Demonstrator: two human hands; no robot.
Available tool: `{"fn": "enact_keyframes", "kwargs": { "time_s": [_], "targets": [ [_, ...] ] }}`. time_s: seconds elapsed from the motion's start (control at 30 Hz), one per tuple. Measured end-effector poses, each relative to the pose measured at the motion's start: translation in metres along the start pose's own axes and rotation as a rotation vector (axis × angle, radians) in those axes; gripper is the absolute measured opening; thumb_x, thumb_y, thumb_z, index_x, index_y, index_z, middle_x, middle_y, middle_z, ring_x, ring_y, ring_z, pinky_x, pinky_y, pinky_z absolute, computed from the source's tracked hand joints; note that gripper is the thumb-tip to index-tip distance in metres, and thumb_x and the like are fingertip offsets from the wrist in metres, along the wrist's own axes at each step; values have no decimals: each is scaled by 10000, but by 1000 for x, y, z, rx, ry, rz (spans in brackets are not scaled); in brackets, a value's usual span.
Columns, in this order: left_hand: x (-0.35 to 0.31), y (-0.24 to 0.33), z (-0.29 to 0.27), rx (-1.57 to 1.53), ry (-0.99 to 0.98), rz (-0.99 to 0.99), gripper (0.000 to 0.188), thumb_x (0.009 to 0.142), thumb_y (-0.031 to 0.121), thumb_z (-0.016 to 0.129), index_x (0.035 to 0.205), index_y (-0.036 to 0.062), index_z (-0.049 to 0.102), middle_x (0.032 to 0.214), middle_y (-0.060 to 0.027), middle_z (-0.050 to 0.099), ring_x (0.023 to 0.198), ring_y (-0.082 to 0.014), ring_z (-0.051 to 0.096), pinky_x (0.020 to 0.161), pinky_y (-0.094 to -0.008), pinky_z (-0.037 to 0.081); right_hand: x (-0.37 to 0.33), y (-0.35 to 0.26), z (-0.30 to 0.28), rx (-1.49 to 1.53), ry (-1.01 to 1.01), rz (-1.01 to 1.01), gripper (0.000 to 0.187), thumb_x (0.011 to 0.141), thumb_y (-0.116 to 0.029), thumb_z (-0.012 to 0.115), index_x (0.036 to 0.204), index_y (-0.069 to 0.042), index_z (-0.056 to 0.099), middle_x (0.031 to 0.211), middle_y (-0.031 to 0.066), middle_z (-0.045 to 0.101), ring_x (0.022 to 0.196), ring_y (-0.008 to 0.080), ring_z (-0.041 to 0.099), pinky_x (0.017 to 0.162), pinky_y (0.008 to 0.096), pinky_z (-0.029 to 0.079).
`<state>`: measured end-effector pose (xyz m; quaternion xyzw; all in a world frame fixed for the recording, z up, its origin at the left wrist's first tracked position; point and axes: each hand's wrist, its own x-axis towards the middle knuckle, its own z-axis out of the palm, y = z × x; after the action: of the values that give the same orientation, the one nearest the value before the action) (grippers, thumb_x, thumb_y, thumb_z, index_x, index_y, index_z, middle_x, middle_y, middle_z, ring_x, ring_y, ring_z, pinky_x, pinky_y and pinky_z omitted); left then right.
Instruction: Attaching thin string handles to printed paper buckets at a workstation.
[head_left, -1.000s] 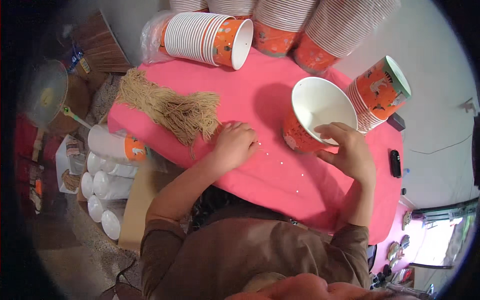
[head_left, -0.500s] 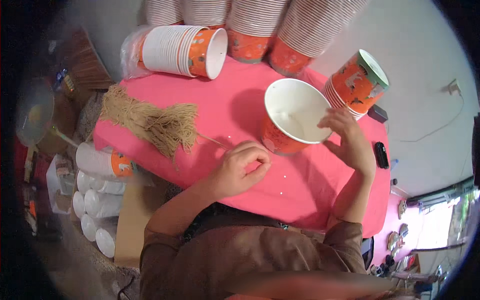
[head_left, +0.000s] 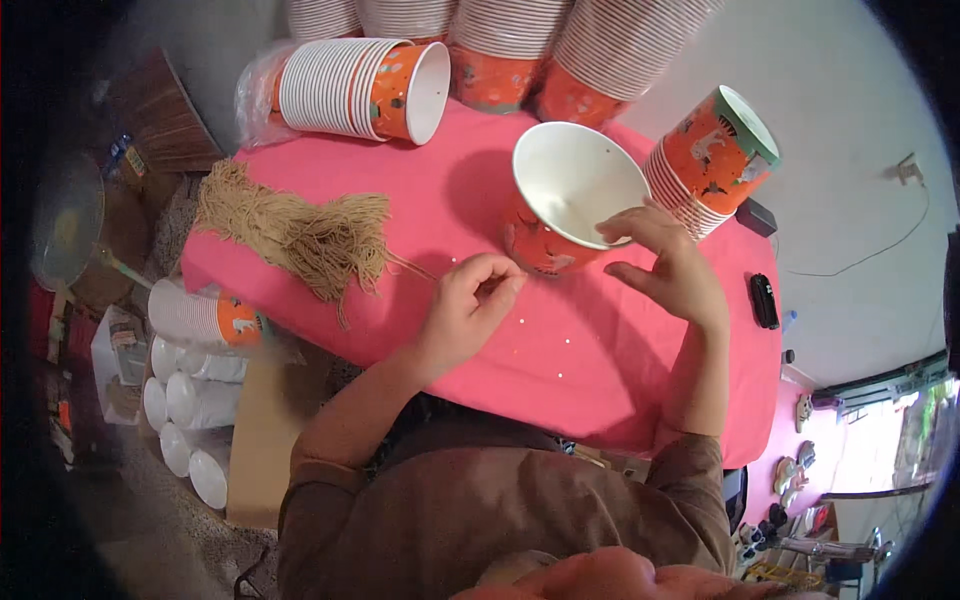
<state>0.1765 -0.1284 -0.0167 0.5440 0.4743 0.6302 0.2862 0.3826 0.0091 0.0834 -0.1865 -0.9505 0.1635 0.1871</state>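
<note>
Since the earlier frame, the paper bucket has been shifted a little farther off across the pink cloth, and the left hand has been brought up with it, so that a white speck once covered is now uncovered. The left thumb and forefinger are closed narrowly at their tips, and a thin strand led out of the tan yarn bundle is held in that hand; how much of it is gripped is hidden by the fingers. The bucket is stood mouth up on the cloth, to the right of the bundle and between the hands. By the right hand the near right rim is touched, the fingers being hooked over it and the thumb being kept well apart, outside the wall. Beyond it, an upturned bucket stack is left in place.
</note>
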Motion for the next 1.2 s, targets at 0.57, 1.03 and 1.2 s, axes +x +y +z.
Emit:
{"fn": "enact_keyframes", "kwargs": {
  "time_s": [0.57, 1.03, 1.2],
  "targets": [
    [39, -17, -1, 473, 205, 265, 96, 857, 95, 616, 881, 14, 572, 807, -139, 609, 754, -340, 616, 628, -418, 490, 30, -22, 11, 80, 7, 11, 139, 833, -77, 652, 950, -5, 672, 834, 141, 662, 777, 281, 620, 776, 362, 477],
    [47, -14, 2, 584, 257, 363, 87, 816, 80, 647, 829, 47, 567, 747, -103, 593, 700, -302, 619, 583, -413, 499, 67, -9, 26, 73, -139, 51, 155, 845, -56, 628, 981, -4, 681, 864, 122, 698, 716, 191, 646, 665, 310, 499],
    [47, -15, 1, 655, 277, 431, 102, 809, 99, 672, 818, 52, 582, 734, -92, 594, 665, -288, 619, 564, -401, 499, 75, -11, 30, 165, -143, 6, 123, 843, -53, 623, 942, -8, 680, 828, 115, 692, 733, 169, 645, 680, 300, 501]
  ]
}}
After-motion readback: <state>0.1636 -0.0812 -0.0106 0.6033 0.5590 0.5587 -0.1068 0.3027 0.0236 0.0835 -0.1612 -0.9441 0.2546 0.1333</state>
